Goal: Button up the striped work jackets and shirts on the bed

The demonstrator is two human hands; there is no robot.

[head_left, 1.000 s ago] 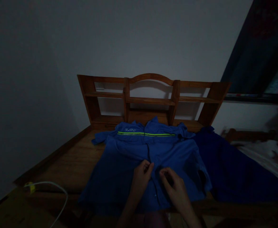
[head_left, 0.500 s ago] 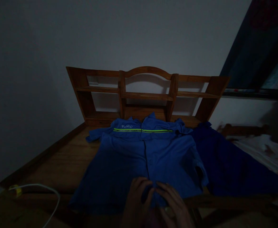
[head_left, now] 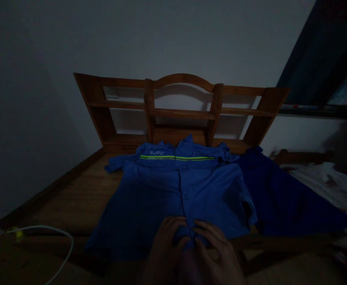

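Observation:
A blue work shirt [head_left: 152, 198] lies front up, with a bunched upper part bearing pale letters and a yellow-green stripe [head_left: 194, 158]. Its button placket runs down the middle towards me, with a button [head_left: 186, 196] showing. At the near end of that placket, my left hand [head_left: 167, 241] has its fingers and thumb curled onto the cloth from the left. My right hand [head_left: 216, 247] does the same from the right, fingertips close to the left ones. Dim light hides exactly what the fingertips pinch.
The shirt rests on a wooden desk [head_left: 84, 198] with a wooden shelf rack [head_left: 179, 113] at its back. Darker blue cloth [head_left: 289, 198] hangs over the right side. A white cable [head_left: 69, 237] curves at the near left. White cloth [head_left: 330, 178] lies beyond, far right.
The fingertips of my two hands have moved slightly apart along the placket. The view has shifted a little, so the shirt and rack sit higher in it.

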